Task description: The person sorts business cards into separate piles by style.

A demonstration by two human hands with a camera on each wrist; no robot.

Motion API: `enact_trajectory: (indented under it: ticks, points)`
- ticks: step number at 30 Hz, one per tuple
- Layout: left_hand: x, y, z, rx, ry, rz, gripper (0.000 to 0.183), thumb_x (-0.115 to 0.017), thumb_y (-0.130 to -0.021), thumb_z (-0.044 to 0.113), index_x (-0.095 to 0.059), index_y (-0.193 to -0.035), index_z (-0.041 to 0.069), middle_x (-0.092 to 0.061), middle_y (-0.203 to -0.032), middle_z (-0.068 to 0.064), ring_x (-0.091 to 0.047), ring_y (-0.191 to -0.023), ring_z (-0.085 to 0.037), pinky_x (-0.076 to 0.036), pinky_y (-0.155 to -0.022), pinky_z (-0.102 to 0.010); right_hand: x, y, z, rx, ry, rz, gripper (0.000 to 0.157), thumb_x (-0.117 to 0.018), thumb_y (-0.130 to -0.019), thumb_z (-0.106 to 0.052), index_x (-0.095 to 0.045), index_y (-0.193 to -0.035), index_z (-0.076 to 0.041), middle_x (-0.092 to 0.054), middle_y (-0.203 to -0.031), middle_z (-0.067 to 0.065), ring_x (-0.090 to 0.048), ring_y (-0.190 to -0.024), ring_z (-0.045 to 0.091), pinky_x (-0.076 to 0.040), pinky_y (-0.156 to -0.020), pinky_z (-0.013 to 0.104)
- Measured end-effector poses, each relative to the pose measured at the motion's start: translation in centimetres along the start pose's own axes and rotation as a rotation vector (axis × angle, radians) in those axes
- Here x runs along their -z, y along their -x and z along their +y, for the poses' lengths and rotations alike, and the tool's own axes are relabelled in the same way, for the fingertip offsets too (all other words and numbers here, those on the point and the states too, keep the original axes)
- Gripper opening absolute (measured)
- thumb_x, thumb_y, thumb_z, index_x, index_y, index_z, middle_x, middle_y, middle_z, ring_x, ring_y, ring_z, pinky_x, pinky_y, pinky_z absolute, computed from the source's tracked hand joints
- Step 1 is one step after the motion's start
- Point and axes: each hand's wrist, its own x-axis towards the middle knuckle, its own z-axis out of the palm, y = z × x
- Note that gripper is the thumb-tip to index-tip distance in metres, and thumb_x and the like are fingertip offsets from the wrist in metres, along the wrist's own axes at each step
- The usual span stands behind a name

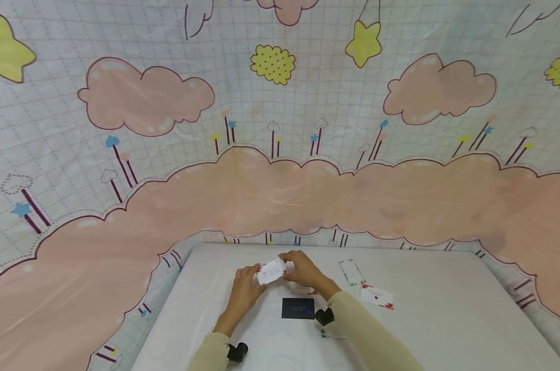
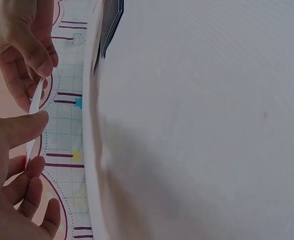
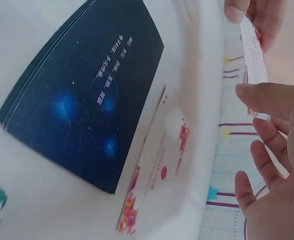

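Both hands hold a white business card (image 1: 271, 271) with red floral corners and small print, raised above the table. My left hand (image 1: 245, 289) pinches its left end between thumb and fingers. At the opposite end, my right hand (image 1: 305, 270) pinches it the same way. The left wrist view shows the card (image 2: 35, 100) nearly edge-on. Below the hands lies a stack of dark blue cards (image 1: 298, 308) with glowing blue spots. Just beyond that stack, another white card with red flowers (image 3: 156, 165) lies flat, partly hidden by my right hand in the head view.
To the right lie a white card with a green leafy border (image 1: 351, 272) and a white card with red corners (image 1: 377, 296). Another leafy card (image 1: 334, 333) is partly under the right forearm. A printed cloud-and-star curtain (image 1: 280, 196) hangs behind the white table (image 1: 447, 319).
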Motion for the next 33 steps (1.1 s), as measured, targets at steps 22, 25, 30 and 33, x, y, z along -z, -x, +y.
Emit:
enact_trajectory:
  ticks: [22,25,30,33]
  points:
    - [0.3,-0.6,2.2,0.003,0.056,-0.085,0.06,-0.081,-0.079,0.016,-0.056,-0.133,0.008,-0.058,-0.129,-0.012,-0.054,-0.117,-0.029,-0.047,-0.1,-0.049,2.7,2.9,0.8,-0.049,-0.004,0.039,0.056,-0.078,-0.084,-0.026,-0.059,-0.135,-0.014,-0.064,-0.116,0.001,-0.052,-0.117,0.023,-0.044,-0.105,0.046]
    - [0.2,-0.6,2.4,-0.022,0.057,-0.103,0.059,-0.081,-0.079,0.015,-0.056,-0.132,0.008,-0.057,-0.13,-0.011,-0.054,-0.117,-0.029,-0.047,-0.1,-0.048,2.9,3.4,1.2,-0.041,0.003,0.048,0.056,-0.079,-0.083,-0.027,-0.059,-0.134,-0.014,-0.064,-0.116,0.001,-0.052,-0.115,0.022,-0.045,-0.104,0.046]
    - [0.2,-0.7,2.9,-0.073,0.071,-0.149,0.058,-0.081,-0.08,0.014,-0.057,-0.132,0.007,-0.056,-0.131,-0.012,-0.055,-0.119,-0.031,-0.047,-0.101,-0.049,3.1,4.5,2.1,-0.047,-0.008,0.071,0.056,-0.08,-0.081,-0.031,-0.061,-0.132,-0.017,-0.064,-0.116,0.0,-0.052,-0.115,0.022,-0.046,-0.103,0.048]
    - [0.0,-0.9,3.1,-0.096,0.07,-0.188,0.058,-0.08,-0.081,0.015,-0.057,-0.133,0.007,-0.055,-0.131,-0.011,-0.054,-0.12,-0.031,-0.046,-0.103,-0.05,3.3,5.2,2.7,-0.041,-0.02,0.089,0.055,-0.081,-0.081,-0.031,-0.062,-0.13,-0.017,-0.064,-0.115,0.001,-0.053,-0.114,0.023,-0.046,-0.1,0.049]
